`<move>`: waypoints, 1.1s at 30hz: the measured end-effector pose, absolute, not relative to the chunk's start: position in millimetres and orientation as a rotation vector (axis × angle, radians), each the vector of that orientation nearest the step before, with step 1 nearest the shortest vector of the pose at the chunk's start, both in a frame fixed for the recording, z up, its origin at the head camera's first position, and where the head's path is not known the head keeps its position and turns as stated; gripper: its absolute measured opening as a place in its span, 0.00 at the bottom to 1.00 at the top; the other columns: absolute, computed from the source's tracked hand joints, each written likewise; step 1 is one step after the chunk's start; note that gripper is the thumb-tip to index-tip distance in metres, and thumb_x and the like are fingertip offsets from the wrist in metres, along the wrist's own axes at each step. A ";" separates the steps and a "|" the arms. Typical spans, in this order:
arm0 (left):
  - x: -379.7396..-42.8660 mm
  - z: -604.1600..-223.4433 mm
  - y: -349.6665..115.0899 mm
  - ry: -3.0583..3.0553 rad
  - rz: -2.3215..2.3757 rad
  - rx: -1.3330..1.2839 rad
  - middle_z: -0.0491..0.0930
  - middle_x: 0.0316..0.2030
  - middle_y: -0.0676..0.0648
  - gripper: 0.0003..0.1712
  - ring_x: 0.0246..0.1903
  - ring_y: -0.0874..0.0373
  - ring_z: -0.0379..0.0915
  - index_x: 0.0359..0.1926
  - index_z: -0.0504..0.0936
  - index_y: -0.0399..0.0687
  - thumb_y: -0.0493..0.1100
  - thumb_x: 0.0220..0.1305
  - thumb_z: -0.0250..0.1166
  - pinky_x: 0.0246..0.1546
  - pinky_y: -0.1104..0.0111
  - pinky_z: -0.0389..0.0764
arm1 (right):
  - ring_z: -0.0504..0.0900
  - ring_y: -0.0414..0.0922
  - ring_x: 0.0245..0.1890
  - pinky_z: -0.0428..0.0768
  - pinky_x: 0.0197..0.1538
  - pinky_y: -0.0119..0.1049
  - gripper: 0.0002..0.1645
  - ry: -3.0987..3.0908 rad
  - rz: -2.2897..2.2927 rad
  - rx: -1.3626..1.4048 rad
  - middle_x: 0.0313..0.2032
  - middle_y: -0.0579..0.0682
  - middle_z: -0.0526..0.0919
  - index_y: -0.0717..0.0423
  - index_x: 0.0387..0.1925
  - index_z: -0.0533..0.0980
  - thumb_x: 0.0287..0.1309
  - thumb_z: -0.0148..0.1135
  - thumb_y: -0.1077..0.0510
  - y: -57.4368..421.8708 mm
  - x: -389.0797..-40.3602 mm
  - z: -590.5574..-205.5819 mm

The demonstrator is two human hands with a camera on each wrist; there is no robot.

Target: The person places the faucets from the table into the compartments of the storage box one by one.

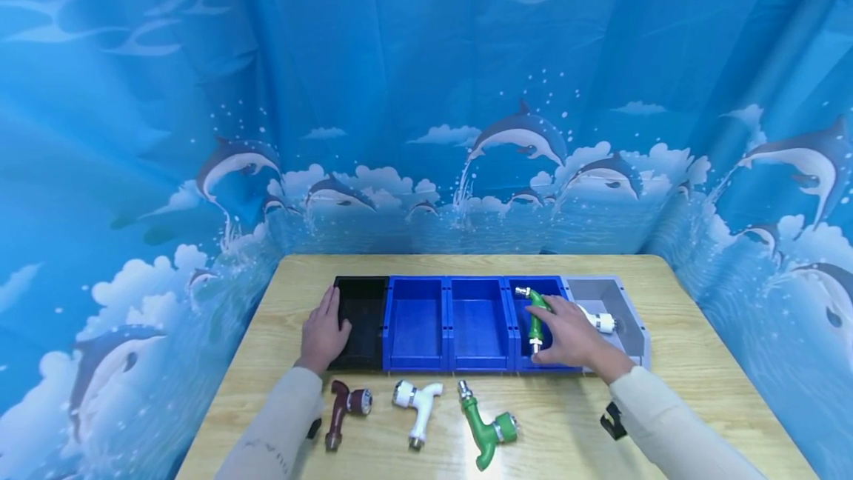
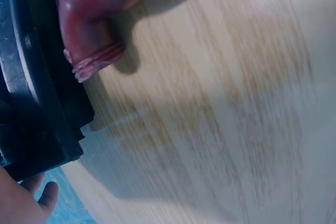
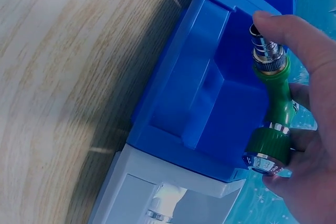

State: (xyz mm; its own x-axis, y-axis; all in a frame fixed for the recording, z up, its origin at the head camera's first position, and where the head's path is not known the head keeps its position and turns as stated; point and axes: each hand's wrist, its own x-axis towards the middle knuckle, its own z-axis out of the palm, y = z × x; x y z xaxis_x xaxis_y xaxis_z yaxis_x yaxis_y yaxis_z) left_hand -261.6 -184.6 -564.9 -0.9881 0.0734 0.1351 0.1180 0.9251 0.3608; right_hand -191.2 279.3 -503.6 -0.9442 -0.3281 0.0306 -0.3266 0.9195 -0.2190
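Note:
My right hand (image 1: 569,332) grips a green tap (image 1: 536,326) with metal ends over the rightmost blue bin (image 1: 526,365). In the right wrist view the thumb lies at the threaded metal end of this green tap (image 3: 281,98), and the fingers curl behind its body. My left hand (image 1: 323,333) rests along the outer left side of the black bin (image 1: 363,361), fingers extended. Part of that hand (image 2: 18,203) shows by the bin's corner in the left wrist view.
A grey bin (image 1: 636,339) at the row's right end contains a white tap (image 1: 603,322). Two more blue bins (image 1: 416,324) stand mid-row. In front lie a dark red tap (image 1: 338,417), a white tap (image 1: 423,413) and another green tap (image 1: 480,424). A dolphin-print curtain (image 1: 413,95) surrounds the wooden table.

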 end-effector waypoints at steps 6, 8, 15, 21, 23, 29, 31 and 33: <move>-260.9 -564.3 -183.1 -2.952 -0.574 -0.143 0.50 0.74 0.38 0.42 0.62 0.34 0.62 0.75 0.51 0.38 0.44 0.65 0.59 0.58 0.40 0.66 | 0.59 0.70 0.66 0.57 0.65 0.68 0.58 3.074 -0.328 -0.516 0.66 0.71 0.62 0.57 0.66 0.68 0.32 0.79 0.39 279.9 -197.4 -505.5; -260.7 -564.3 -182.9 -2.948 -0.577 -0.142 0.50 0.74 0.38 0.42 0.62 0.34 0.62 0.75 0.51 0.38 0.44 0.65 0.59 0.59 0.40 0.66 | 0.59 0.70 0.66 0.56 0.65 0.68 0.58 3.072 -0.336 -0.517 0.66 0.71 0.62 0.57 0.66 0.68 0.32 0.79 0.40 280.2 -198.8 -506.6; -262.2 -564.7 -183.5 -2.952 -0.568 -0.137 0.51 0.74 0.38 0.43 0.62 0.34 0.63 0.75 0.51 0.38 0.44 0.65 0.59 0.59 0.40 0.66 | 0.59 0.69 0.66 0.55 0.65 0.68 0.57 3.057 -0.336 -0.513 0.67 0.70 0.62 0.57 0.66 0.68 0.33 0.79 0.40 279.9 -204.6 -508.9; -260.7 -563.5 -184.2 -2.951 -0.564 -0.139 0.51 0.74 0.38 0.42 0.62 0.34 0.63 0.75 0.51 0.37 0.43 0.65 0.59 0.58 0.41 0.67 | 0.59 0.69 0.66 0.56 0.65 0.68 0.56 3.045 -0.338 -0.513 0.67 0.70 0.61 0.55 0.67 0.68 0.35 0.78 0.40 280.1 -210.3 -512.6; -259.6 -563.6 -184.0 -2.946 -0.563 -0.149 0.51 0.74 0.37 0.42 0.61 0.34 0.64 0.75 0.51 0.37 0.43 0.65 0.59 0.58 0.41 0.67 | 0.60 0.68 0.66 0.56 0.65 0.68 0.56 3.039 -0.348 -0.516 0.67 0.70 0.62 0.55 0.67 0.68 0.35 0.78 0.40 281.2 -209.7 -513.8; -259.5 -565.2 -183.9 -2.940 -0.565 -0.155 0.52 0.74 0.38 0.42 0.60 0.34 0.65 0.75 0.51 0.37 0.43 0.65 0.59 0.58 0.41 0.68 | 0.60 0.68 0.66 0.57 0.65 0.67 0.56 3.019 -0.370 -0.527 0.67 0.69 0.62 0.55 0.67 0.68 0.36 0.78 0.40 283.6 -209.9 -516.8; -259.7 -565.0 -183.9 -2.936 -0.562 -0.155 0.52 0.74 0.37 0.42 0.60 0.34 0.65 0.75 0.51 0.37 0.43 0.65 0.59 0.58 0.41 0.68 | 0.60 0.68 0.66 0.56 0.65 0.67 0.56 3.017 -0.387 -0.525 0.67 0.69 0.61 0.54 0.67 0.68 0.36 0.78 0.40 284.1 -210.6 -518.1; -259.7 -564.5 -184.2 -2.932 -0.564 -0.155 0.52 0.73 0.37 0.42 0.60 0.33 0.65 0.74 0.52 0.37 0.43 0.65 0.60 0.57 0.41 0.68 | 0.59 0.68 0.67 0.56 0.65 0.67 0.56 3.011 -0.408 -0.520 0.68 0.68 0.61 0.53 0.68 0.67 0.37 0.78 0.40 284.7 -210.9 -519.9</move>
